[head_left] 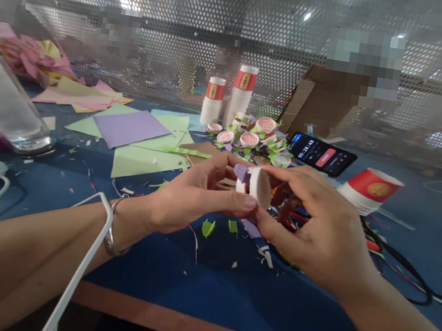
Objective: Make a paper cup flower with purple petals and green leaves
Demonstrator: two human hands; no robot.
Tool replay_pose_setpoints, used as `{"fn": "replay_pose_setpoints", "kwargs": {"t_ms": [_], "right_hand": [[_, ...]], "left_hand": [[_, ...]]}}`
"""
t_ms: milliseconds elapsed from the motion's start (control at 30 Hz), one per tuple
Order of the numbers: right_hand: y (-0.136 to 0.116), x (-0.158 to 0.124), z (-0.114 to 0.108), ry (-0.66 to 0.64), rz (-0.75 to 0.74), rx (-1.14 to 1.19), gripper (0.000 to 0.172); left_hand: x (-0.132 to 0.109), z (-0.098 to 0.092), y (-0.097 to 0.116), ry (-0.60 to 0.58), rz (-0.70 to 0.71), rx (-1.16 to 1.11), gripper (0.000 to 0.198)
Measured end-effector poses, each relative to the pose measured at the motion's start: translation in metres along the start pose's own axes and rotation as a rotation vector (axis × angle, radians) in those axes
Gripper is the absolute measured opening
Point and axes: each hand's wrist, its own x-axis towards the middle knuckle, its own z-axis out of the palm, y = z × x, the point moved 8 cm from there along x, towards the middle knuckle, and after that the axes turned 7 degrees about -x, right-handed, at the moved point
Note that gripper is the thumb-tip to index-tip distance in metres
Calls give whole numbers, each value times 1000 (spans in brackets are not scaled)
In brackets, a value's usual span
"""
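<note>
A small white round piece (260,187) with a purple paper bit and a dark patch on its side is held between both hands above the blue table. My left hand (204,191) has its thumb and fingers closed on its left side. From the right, my right hand (317,220) grips it with thumb and fingertips. Below the hands lie green paper bits (208,228) and a purple scrap (251,228). Behind them is a pile of round pieces (249,140) with green paper bits.
Stacked paper cups (212,109) stand at the back, with a phone (322,154) and a red-and-white cup (370,190) to the right. Coloured sheets (130,127) and a glass of water (8,104) are left. A white cable (80,272) crosses my left forearm.
</note>
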Motion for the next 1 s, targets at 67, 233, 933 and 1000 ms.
{"fn": "replay_pose_setpoints", "kwargs": {"t_ms": [67,233,933,1000], "right_hand": [[0,0,0,-4,-1,13,41],[3,-2,2,-33,-3,52,48],[4,-2,-6,-34,42,112,43],[5,-3,-6,-29,49,121,43]], "left_hand": [[2,-1,1,-45,8,21,31],[6,-6,1,-93,36,75,35],[3,-4,3,-114,38,-7,31],[2,-4,2,-129,7,-31,31]]}}
